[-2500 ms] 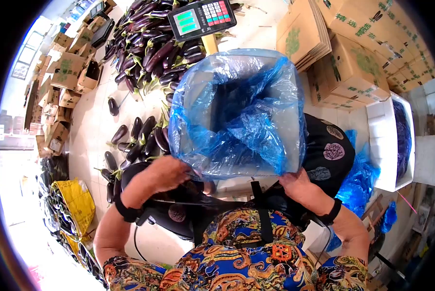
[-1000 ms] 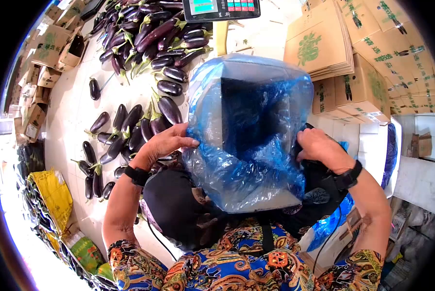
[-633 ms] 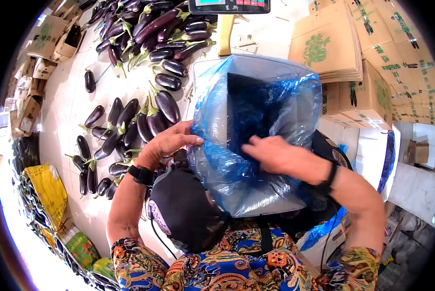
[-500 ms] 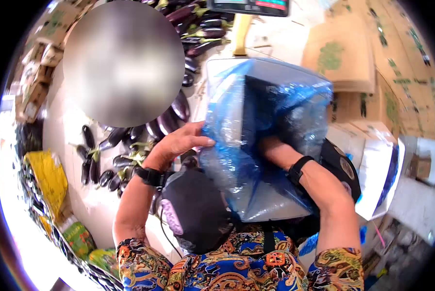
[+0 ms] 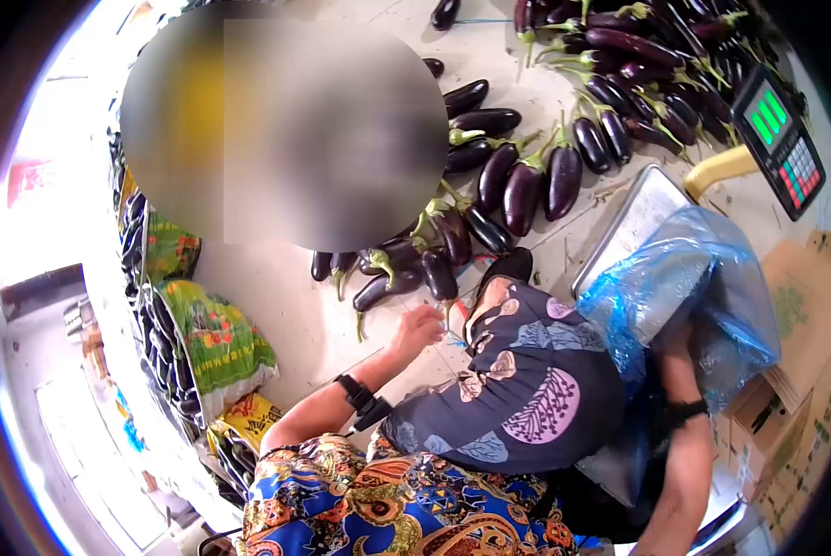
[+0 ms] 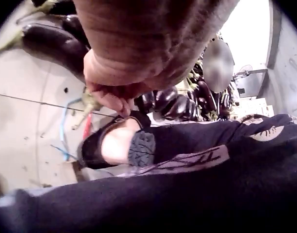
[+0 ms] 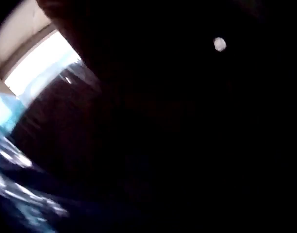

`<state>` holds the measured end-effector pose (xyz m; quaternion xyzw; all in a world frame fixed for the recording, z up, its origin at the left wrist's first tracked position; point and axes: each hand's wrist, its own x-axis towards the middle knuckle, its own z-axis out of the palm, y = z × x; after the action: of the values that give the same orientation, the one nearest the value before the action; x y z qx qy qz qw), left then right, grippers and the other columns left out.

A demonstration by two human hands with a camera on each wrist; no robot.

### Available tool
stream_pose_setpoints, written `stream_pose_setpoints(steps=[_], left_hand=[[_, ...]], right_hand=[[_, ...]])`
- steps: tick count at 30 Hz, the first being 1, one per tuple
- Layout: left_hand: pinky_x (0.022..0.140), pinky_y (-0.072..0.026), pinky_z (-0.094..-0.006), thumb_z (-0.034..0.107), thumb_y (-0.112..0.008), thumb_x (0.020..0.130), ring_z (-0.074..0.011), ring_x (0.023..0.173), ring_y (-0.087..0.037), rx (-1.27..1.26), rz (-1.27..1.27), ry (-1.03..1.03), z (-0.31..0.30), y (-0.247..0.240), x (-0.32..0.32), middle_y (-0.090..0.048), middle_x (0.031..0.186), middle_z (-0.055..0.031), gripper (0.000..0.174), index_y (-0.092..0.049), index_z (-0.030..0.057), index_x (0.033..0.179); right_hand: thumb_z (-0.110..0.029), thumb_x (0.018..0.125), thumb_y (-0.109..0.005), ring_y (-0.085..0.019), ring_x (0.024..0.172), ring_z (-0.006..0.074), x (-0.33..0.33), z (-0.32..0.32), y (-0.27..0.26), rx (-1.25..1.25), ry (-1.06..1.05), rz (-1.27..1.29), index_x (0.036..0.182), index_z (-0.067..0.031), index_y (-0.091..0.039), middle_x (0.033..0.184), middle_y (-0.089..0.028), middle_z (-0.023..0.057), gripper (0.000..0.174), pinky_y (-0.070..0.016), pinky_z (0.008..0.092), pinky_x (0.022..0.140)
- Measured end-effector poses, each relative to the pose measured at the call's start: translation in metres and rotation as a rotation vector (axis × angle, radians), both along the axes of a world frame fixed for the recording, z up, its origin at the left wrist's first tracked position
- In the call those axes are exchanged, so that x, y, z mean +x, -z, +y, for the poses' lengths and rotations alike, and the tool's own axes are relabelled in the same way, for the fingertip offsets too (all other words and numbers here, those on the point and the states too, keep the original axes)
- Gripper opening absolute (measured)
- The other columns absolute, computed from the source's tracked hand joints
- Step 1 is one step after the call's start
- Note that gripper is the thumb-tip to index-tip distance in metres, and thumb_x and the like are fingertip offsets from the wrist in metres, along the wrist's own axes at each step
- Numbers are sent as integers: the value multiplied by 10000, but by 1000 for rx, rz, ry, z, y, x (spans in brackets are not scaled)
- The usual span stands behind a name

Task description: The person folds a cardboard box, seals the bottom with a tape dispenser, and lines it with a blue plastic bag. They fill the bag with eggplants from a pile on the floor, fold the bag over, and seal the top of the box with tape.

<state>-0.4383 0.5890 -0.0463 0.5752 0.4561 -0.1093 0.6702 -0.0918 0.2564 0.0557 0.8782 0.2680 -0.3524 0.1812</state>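
The right hand (image 5: 678, 357) is mostly lost to sight: its forearm, at four o'clock in the head view, points up toward twelve and runs into the crumpled blue bag (image 5: 652, 278) at three o'clock. The right wrist view is almost wholly dark (only a strip of bright plastic shows at its left), so whether that hand grips anything cannot be told. A blurred oval (image 5: 285, 130) covers the floor around ten to eleven o'clock and hides part of the eggplants (image 5: 522, 199) there; more of them run off the frame at one o'clock.

The left forearm slants toward two o'clock, wrist strap (image 5: 364, 398) on, and the left hand (image 5: 417, 332) hangs with loosely bent fingers, nothing visible in them. An eggplant (image 5: 438, 273) lies at its one o'clock, its stem close to the fingertips; contact cannot be made out.
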Motion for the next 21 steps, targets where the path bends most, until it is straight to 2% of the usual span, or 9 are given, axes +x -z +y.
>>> stream_pose_setpoints(steps=[2,5,8,11,15,16,18,19,21], left_hand=[[662,-537,-258,132,-584,921,-129,759,-661,84,87,-52,9,-2,-25,-681,853,-63,229,-646,-2,1096],[668,-524,-272,165,-601,936,-137,770,-648,277,12,-308,39,7,-54,-668,896,-65,246,-628,6,1121],[666,-520,-307,344,-645,938,-168,900,-638,234,113,-563,81,19,-54,-641,1054,-89,462,-549,13,1245],[681,-525,-329,444,-719,864,-206,942,-624,310,171,-616,110,35,-28,-611,1131,-119,692,-462,15,1343],[713,-534,-380,498,-813,745,-254,951,-625,332,308,-582,129,70,8,-600,1144,-166,932,-391,-29,1387],[753,-528,-406,444,-808,742,-274,948,-628,382,290,-643,121,68,23,-616,1109,-179,836,-456,-55,1313],[795,-517,-414,365,-799,732,-285,951,-628,594,268,-471,117,92,19,-639,1046,-185,698,-528,-58,1217],[833,-504,-427,301,-785,722,-301,952,-629,556,232,-394,104,66,33,-652,1000,-185,599,-564,-51,1153],[780,-506,-379,294,-775,758,-229,932,-638,369,120,-331,81,59,39,-654,1003,-145,559,-560,-28,1161]], right_hand=[[-301,774,-757,-651,1088,360,-3,-2,1,-14,19,28,1170,-70,-661,1208,-664,194,468,-538,450,880],[-310,772,-757,-645,1101,356,-5,-4,1,-28,50,60,1169,-77,-662,1215,-660,195,470,-533,443,895],[-319,770,-758,-639,1113,352,-10,-5,2,-45,74,82,1169,-85,-663,1223,-656,195,472,-528,436,909],[-328,768,-759,-633,1125,347,-11,-2,-1,-62,91,94,1168,-93,-664,1231,-652,196,474,-523,429,924],[-340,765,-760,-625,1142,342,1,10,-8,-77,112,80,1168,-103,-665,1241,-646,196,477,-516,420,943],[-338,766,-758,-625,1140,343,3,10,-7,-65,116,73,1167,-102,-665,1240,-647,197,475,-516,420,942],[-333,769,-756,-626,1138,344,5,14,-4,-37,119,66,1167,-100,-665,1237,-647,197,470,-516,420,941],[-331,770,-754,-626,1136,345,4,16,1,-28,127,68,1166,-100,-665,1236,-648,198,467,-516,420,941],[-326,773,-752,-626,1133,347,0,13,4,-14,130,79,1166,-98,-665,1233,-648,198,463,-516,420,939]])
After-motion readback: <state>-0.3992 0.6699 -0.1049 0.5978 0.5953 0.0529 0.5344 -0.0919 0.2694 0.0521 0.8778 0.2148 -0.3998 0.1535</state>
